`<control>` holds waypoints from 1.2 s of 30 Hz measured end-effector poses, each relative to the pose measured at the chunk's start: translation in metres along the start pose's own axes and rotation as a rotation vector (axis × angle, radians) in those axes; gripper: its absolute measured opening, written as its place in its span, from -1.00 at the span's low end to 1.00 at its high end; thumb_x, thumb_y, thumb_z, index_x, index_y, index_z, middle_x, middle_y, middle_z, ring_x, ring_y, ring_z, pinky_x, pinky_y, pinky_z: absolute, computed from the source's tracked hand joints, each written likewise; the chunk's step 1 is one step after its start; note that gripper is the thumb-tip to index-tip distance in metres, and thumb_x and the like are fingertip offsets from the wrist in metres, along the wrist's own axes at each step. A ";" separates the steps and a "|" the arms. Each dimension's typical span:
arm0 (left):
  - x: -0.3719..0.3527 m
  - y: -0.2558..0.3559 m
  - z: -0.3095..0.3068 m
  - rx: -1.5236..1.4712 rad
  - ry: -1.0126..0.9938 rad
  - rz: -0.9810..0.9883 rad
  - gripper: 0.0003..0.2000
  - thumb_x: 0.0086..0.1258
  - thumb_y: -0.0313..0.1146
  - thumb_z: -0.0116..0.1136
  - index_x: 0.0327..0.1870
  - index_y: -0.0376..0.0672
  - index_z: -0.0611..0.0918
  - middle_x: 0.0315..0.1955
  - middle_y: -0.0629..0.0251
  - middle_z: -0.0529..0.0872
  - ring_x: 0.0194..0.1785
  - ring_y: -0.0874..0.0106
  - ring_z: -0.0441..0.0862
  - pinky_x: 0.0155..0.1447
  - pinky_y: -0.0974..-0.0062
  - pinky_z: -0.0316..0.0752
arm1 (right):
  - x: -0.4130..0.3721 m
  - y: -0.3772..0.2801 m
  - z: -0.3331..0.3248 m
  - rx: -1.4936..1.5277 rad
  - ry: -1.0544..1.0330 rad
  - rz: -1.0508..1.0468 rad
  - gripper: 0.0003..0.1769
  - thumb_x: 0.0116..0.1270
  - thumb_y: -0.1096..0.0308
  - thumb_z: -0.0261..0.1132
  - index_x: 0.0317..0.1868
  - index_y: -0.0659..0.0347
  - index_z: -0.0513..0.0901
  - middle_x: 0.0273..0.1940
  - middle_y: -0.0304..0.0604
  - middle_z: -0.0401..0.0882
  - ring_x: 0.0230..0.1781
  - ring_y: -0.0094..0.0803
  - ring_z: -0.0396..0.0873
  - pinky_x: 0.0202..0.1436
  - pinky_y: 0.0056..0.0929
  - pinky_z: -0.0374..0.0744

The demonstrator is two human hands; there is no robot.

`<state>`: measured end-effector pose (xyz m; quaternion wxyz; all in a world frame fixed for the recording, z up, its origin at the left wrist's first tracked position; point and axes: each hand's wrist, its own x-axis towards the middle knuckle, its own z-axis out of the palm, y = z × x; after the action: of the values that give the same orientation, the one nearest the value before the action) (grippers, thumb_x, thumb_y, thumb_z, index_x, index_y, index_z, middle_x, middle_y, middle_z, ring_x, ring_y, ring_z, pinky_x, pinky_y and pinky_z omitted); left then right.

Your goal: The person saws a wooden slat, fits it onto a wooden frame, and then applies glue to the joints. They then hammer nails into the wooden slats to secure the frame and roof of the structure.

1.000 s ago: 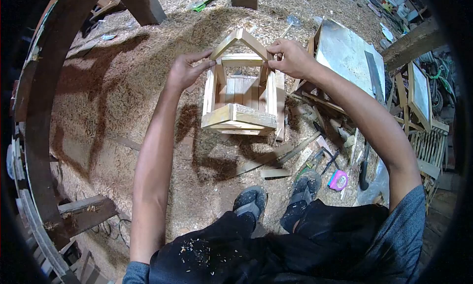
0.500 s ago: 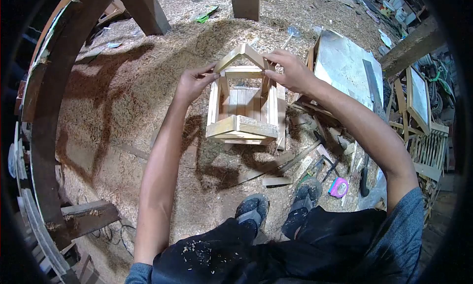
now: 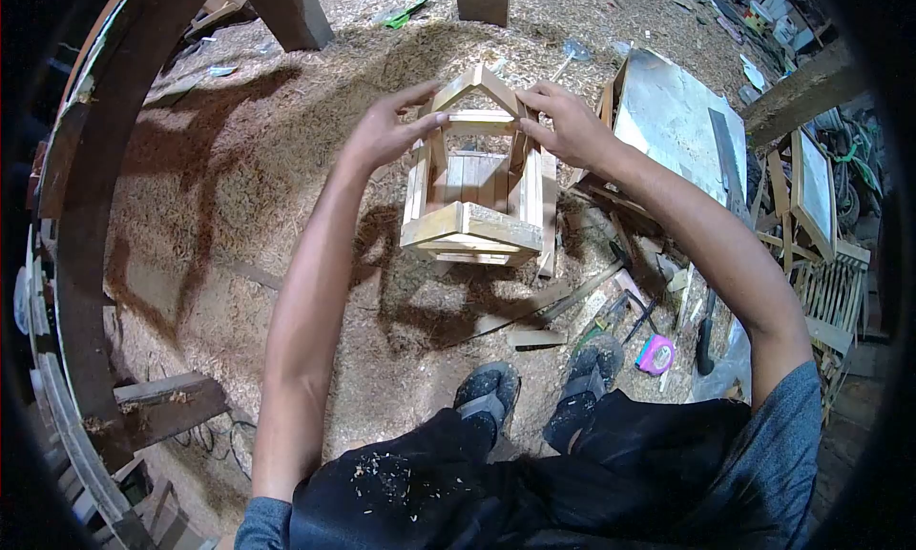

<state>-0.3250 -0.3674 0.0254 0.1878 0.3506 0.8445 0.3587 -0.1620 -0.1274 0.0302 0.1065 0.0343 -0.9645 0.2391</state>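
Note:
A small wooden house-shaped frame (image 3: 472,235) stands on the ground in front of me, with an open top, slatted inside and peaked gable pieces at both ends. At its far end, the far gable piece (image 3: 477,84) is between my hands. My left hand (image 3: 386,130) has its thumb and fingers on either side of that piece's left end. On the right end, my right hand (image 3: 565,125) pinches the same piece between thumb and fingers. The near gable piece (image 3: 468,224) is untouched.
Sawdust and shavings cover the ground. To the right are a white-topped box (image 3: 668,111) with a saw blade (image 3: 727,159) on it, a pink tape measure (image 3: 655,355), a hammer (image 3: 620,256) and wood offcuts (image 3: 536,339). A large curved wooden beam (image 3: 91,216) rises on the left.
My left hand's fingers have spread wider and reach further along the far gable's left side. My right hand stays at its right end. The view has shifted slightly.

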 end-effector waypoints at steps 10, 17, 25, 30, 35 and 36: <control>-0.001 -0.032 0.043 -0.306 0.200 0.213 -0.55 0.45 -0.18 0.28 0.28 -0.18 0.59 0.08 0.06 0.73 0.13 0.34 0.66 0.22 0.40 0.52 | -0.006 0.006 0.004 0.062 0.053 0.035 -0.56 0.32 0.33 0.39 0.18 0.29 0.61 -0.03 0.01 0.64 0.01 -0.13 0.63 0.13 -0.22 0.58; -0.003 -0.038 0.032 -0.046 0.340 0.416 -0.60 0.39 -0.31 0.30 0.23 -0.15 0.64 0.08 0.07 0.69 0.18 0.29 0.62 0.32 0.34 0.44 | -0.003 0.007 0.001 0.016 0.038 0.032 -0.54 0.28 0.32 0.42 0.18 0.23 0.64 -0.01 -0.04 0.66 -0.02 -0.17 0.65 0.13 -0.22 0.60; -0.001 -0.031 -0.002 -0.114 0.095 0.235 -0.57 0.27 -0.27 0.43 0.18 -0.08 0.69 0.04 0.23 0.71 0.15 0.36 0.63 0.23 0.34 0.54 | 0.002 0.009 -0.001 0.093 0.027 0.067 -0.58 0.28 0.26 0.41 0.12 0.21 0.69 -0.08 0.01 0.71 -0.02 -0.15 0.66 0.17 -0.21 0.59; -0.004 -0.031 -0.007 -0.149 0.048 0.128 -0.53 0.20 -0.21 0.48 0.17 -0.01 0.70 0.14 0.17 0.70 0.28 0.31 0.56 0.40 0.21 0.42 | 0.004 0.009 -0.004 0.057 0.009 0.058 -0.58 0.26 0.31 0.45 0.12 0.25 0.68 -0.12 -0.01 0.70 -0.03 -0.22 0.66 0.11 -0.24 0.58; 0.003 -0.042 -0.005 -0.036 0.099 0.187 -0.51 0.17 -0.11 0.49 0.16 0.06 0.71 0.18 0.21 0.69 0.33 0.24 0.53 0.47 0.11 0.35 | 0.004 0.002 -0.013 0.058 -0.019 0.099 -0.53 0.26 0.21 0.46 0.14 0.22 0.69 -0.08 -0.04 0.69 -0.02 -0.20 0.65 0.15 -0.23 0.58; 0.004 -0.041 -0.006 -0.031 0.092 0.200 -0.50 0.16 -0.09 0.49 0.16 0.08 0.71 0.18 0.22 0.68 0.34 0.23 0.52 0.48 0.10 0.33 | 0.004 0.003 -0.013 0.066 -0.032 0.120 -0.53 0.26 0.21 0.47 0.14 0.21 0.69 -0.06 -0.04 0.69 0.00 -0.20 0.65 0.17 -0.23 0.58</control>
<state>-0.3495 -0.3873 -0.0011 0.1172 0.4135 0.8073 0.4044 -0.1641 -0.1191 0.0409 0.0756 -0.0161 -0.9581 0.2759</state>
